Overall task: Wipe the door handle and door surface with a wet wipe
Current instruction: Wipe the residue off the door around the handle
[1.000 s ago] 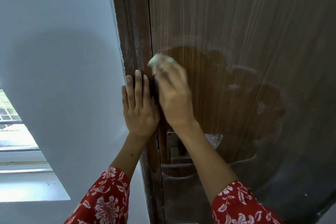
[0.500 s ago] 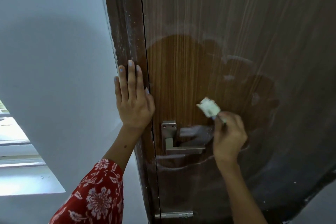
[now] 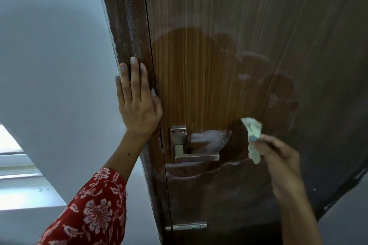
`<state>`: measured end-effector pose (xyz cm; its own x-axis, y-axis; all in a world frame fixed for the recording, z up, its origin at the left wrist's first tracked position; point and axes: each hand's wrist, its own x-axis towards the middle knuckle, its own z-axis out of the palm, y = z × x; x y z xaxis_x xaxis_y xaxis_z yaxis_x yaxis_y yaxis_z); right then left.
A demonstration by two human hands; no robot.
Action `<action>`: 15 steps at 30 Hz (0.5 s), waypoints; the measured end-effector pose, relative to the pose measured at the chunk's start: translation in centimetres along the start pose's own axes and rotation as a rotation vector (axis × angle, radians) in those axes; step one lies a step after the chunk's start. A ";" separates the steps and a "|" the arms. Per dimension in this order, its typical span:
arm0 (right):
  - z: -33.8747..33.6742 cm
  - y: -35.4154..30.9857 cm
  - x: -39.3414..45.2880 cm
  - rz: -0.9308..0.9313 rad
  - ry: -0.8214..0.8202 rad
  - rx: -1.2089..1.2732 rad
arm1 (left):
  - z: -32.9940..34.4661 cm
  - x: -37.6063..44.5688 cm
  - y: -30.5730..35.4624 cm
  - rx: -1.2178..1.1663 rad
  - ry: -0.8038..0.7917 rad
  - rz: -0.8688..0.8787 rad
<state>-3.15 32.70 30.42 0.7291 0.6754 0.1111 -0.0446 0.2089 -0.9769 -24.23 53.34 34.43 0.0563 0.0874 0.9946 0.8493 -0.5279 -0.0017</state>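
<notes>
Door (image 3: 199,77) fills the middle and right of the view, with a darker cleaned patch above the handle. At the left, the left hand (image 3: 137,105) lies open and flat on the door frame (image 3: 123,26). The metal handle (image 3: 196,156) still has a white smear beside it, which could be missed. At the right, the right hand (image 3: 278,157) pinches the crumpled wipe (image 3: 253,137), apparently just off the door. A wipe so small may slip or dry, leaving streaks.

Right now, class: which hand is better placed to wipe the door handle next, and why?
The right hand: it already pinches the wet wipe just right of the door handle. The left hand lies flat on the door frame, empty.
</notes>
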 end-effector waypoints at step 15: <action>1.7 -0.2 2.1 -0.557 0.330 -0.270 | 0.5 -0.2 -0.2 0.024 0.036 0.002</action>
<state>-2.81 35.30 31.14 0.7649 0.2601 0.5893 0.5362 0.2500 -0.8062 -24.10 53.86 34.18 0.0398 0.0553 0.9977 0.8616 -0.5076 -0.0063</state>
